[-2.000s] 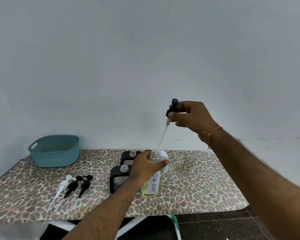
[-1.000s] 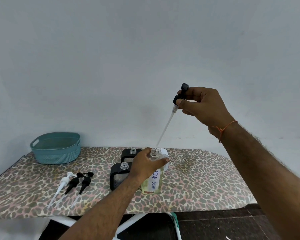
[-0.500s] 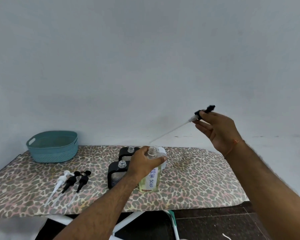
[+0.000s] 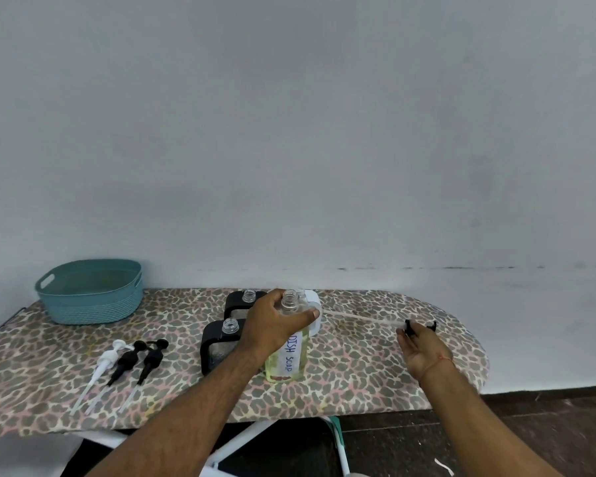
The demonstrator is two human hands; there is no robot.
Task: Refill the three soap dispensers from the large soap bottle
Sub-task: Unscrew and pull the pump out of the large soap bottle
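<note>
Soap dispensers sat open-necked at mid-bench, and the whole layout read left to right. Far left, a teal basket (image 4: 90, 290) stood near the wall. Just in front of it lay three pulled pumps (image 4: 131, 361), one white and two black, side by side on the leopard-print bench (image 4: 358, 383). Then came the two black dispensers (image 4: 221, 342), one behind the other, both uncapped, with a white one (image 4: 313, 304) tucked behind the big bottle.

Centre stage, the left hand (image 4: 272, 327) had its grip wrapped round the shoulder of the large soap bottle (image 4: 288, 352), labelled "DISH SOAP", holding it upright on the bench beside the front dispenser. Its neck was bare now!

That was the change: a moment earlier the right hand had the bottle's pump raised high, tube trailing out of the neck. By this point the right hand (image 4: 420, 346) had swung down and out to the right, its grip pinching the black pump head (image 4: 418, 325) with the long tube (image 4: 362, 318) pointing back toward the bottle, low over the bench. Whether it had touched down, I couldn't tell.

So the bottle was open, all three dispensers were open, and pouring looked like the next job, with nothing refilled yet as far as could be seen.
</note>
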